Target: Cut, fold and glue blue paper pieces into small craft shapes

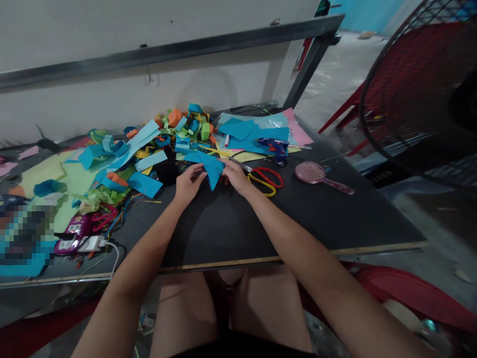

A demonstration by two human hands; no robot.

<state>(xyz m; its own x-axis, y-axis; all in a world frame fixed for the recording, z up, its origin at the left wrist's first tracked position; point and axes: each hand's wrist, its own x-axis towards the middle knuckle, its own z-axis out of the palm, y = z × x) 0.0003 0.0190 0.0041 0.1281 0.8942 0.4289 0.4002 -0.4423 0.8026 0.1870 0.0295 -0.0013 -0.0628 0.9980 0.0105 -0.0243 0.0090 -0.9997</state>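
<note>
A blue sheet of paper (pixel 213 170), folded so that one corner points down toward me, is between my two hands above the dark table (pixel 227 233). My left hand (pixel 189 185) pinches its left side with thumb and fingers. On the opposite edge, my right hand (pixel 234 176) grips the paper, its fingertips partly hidden behind it. Scissors (pixel 266 180) with one red and one yellow handle lie just right of my right hand. Beyond the paper sits a heap of small folded paper pieces (pixel 186 124) in blue, green, orange and yellow.
A pink hairbrush (pixel 322 178) and a blue glue gun (pixel 276 146) lie on the right. Blue sheets (pixel 257 134) are stacked at the back. A purple power strip (pixel 74 233) with a white plug is at the left front. A fan (pixel 421 99) stands beyond the table's right edge.
</note>
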